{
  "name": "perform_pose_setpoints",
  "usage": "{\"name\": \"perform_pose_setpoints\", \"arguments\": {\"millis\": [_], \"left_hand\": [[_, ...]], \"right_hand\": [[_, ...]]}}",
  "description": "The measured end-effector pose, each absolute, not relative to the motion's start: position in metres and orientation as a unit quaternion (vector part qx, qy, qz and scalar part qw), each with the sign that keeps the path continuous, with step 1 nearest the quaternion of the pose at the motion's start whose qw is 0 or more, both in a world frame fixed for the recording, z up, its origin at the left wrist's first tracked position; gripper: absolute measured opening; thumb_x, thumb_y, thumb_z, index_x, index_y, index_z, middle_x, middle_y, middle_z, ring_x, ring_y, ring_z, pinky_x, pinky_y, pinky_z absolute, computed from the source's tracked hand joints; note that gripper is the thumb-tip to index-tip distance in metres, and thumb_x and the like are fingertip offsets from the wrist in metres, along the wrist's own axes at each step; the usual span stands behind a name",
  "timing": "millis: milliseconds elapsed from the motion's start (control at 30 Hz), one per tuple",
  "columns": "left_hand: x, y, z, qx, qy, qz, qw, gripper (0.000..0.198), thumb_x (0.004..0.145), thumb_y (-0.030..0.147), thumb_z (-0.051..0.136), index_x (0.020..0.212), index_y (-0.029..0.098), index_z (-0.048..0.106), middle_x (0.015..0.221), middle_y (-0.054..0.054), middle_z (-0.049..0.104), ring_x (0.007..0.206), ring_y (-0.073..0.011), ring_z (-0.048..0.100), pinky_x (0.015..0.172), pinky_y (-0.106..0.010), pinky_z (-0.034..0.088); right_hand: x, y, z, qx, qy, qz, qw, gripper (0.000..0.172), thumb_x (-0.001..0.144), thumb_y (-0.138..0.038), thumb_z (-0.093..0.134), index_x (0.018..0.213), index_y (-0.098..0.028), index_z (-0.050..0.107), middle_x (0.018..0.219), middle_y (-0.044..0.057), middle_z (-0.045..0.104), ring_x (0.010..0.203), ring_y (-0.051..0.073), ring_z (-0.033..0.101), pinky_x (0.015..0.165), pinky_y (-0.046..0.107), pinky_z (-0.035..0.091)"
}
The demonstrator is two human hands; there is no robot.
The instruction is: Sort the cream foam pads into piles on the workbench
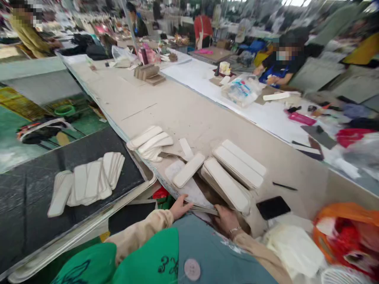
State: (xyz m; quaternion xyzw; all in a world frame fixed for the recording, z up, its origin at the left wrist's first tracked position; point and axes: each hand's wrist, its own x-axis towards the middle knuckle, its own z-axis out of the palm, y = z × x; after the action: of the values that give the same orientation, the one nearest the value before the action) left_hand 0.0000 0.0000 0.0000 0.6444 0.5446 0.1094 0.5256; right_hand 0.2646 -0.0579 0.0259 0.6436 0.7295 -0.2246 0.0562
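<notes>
Strip stack (204, 209) between both hands (227, 219)

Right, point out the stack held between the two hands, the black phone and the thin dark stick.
Held stack (205, 209): head view, middle of its exposed edges.
Black phone (273, 207): head view, middle of its dark face.
Thin dark stick (284, 186): head view, middle of its length.

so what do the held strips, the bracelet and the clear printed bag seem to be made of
The held strips: matte and stiff-looking, perhaps card or board, judging by their thin, straight edges; their texture is unclear. The bracelet: probably shiny metal, from its pale glint. The printed bag: likely glossy plastic film, being see-through and crinkled.
</notes>
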Motion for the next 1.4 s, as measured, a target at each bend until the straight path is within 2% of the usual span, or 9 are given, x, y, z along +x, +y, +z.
{"name": "perform_pose_setpoints", "arguments": {"millis": [100,167,300,367,567,733,900,1100,1400], "left_hand": [[0.0,0.003,0.002,0.668,0.525,0.123,0.514,0.092,0.05,0.048,0.081,0.127,0.01,0.048,0.135,-0.021,0.044,0.13,-0.0345,0.04,0.111,-0.047,0.029],[-0.003,0.006,0.007,0.679,0.515,0.13,0.507,0.085,0.043,0.039,0.085,0.119,0.015,0.056,0.132,-0.016,0.048,0.128,-0.0336,0.041,0.111,-0.045,0.03],[-0.021,0.01,0.03,0.686,0.519,0.134,0.493,0.04,0.061,0.027,0.075,0.098,0.017,0.066,0.101,-0.009,0.065,0.101,-0.0278,0.059,0.095,-0.04,0.044],[-0.035,0.014,0.047,0.669,0.53,0.17,0.494,0.032,0.069,0.029,0.07,0.098,0.017,0.066,0.096,-0.008,0.067,0.095,-0.0257,0.061,0.091,-0.038,0.045],[-0.044,0.047,0.095,0.373,0.442,0.454,0.678,0.044,0.075,0.04,0.069,0.111,0.019,0.055,0.106,-0.008,0.065,0.099,-0.02,0.061,0.089,-0.034,0.047],[0.006,0.096,0.1,0.322,0.464,0.445,0.695,0.054,0.075,0.038,0.068,0.12,0.019,0.045,0.115,-0.01,0.061,0.092,-0.0179,0.064,0.075,-0.029,0.051],[0.028,0.149,0.082,0.454,0.56,0.361,0.592,0.053,0.082,0.032,0.053,0.13,0.013,0.044,0.108,-0.011,0.066,0.086,-0.0171,0.065,0.073,-0.028,0.052],[0.029,0.201,0.075,0.576,0.591,0.245,0.509,0.041,0.081,0.022,0.053,0.119,0.008,0.061,0.113,-0.013,0.068,0.104,-0.0231,0.062,0.097,-0.035,0.045],[0.04,0.217,0.066,0.659,0.556,0.198,0.466,0.028,0.081,0.017,0.051,0.1,0.013,0.071,0.11,-0.011,0.067,0.112,-0.0234,0.056,0.106,-0.037,0.036]], "right_hand": [[0.261,-0.055,0.022,0.644,0.727,-0.228,0.068,0.03,0.08,-0.016,0.053,0.109,-0.015,0.059,0.101,0.011,0.065,0.095,0.024,0.06,0.077,0.03,0.04],[0.259,-0.053,0.022,0.637,0.731,-0.235,0.072,0.025,0.081,-0.016,0.052,0.104,-0.016,0.061,0.097,0.01,0.066,0.091,0.024,0.061,0.074,0.029,0.04],[0.256,-0.051,0.037,0.61,0.749,-0.25,0.063,0.018,0.082,-0.019,0.054,0.097,-0.018,0.065,0.089,0.007,0.067,0.085,0.022,0.063,0.07,0.028,0.041],[0.251,-0.047,0.052,0.604,0.752,-0.265,0.024,0.017,0.084,-0.026,0.055,0.096,-0.019,0.065,0.089,0.005,0.068,0.086,0.02,0.063,0.072,0.027,0.042],[0.209,-0.01,0.087,0.593,0.582,-0.49,-0.262,0.032,0.076,-0.042,0.065,0.094,-0.016,0.067,0.085,0.004,0.071,0.079,0.021,0.063,0.07,0.028,0.047],[0.164,0.035,0.079,0.593,0.415,-0.576,-0.38,0.058,0.066,-0.054,0.07,0.105,-0.012,0.062,0.099,0.012,0.071,0.09,0.027,0.065,0.081,0.038,0.051],[0.142,0.056,0.064,0.605,0.351,-0.599,-0.39,0.056,0.065,-0.05,0.071,0.106,-0.015,0.056,0.107,0.013,0.069,0.098,0.028,0.064,0.084,0.041,0.053],[0.125,0.073,0.06,0.621,0.291,-0.641,-0.344,0.035,0.07,-0.028,0.066,0.1,-0.015,0.052,0.079,0.006,0.069,0.067,0.023,0.068,0.056,0.035,0.056],[0.125,0.094,0.058,0.694,0.289,-0.596,-0.284,0.018,0.078,-0.025,0.061,0.091,-0.014,0.054,0.095,0.012,0.068,0.072,0.021,0.069,0.052,0.029,0.055]]}}
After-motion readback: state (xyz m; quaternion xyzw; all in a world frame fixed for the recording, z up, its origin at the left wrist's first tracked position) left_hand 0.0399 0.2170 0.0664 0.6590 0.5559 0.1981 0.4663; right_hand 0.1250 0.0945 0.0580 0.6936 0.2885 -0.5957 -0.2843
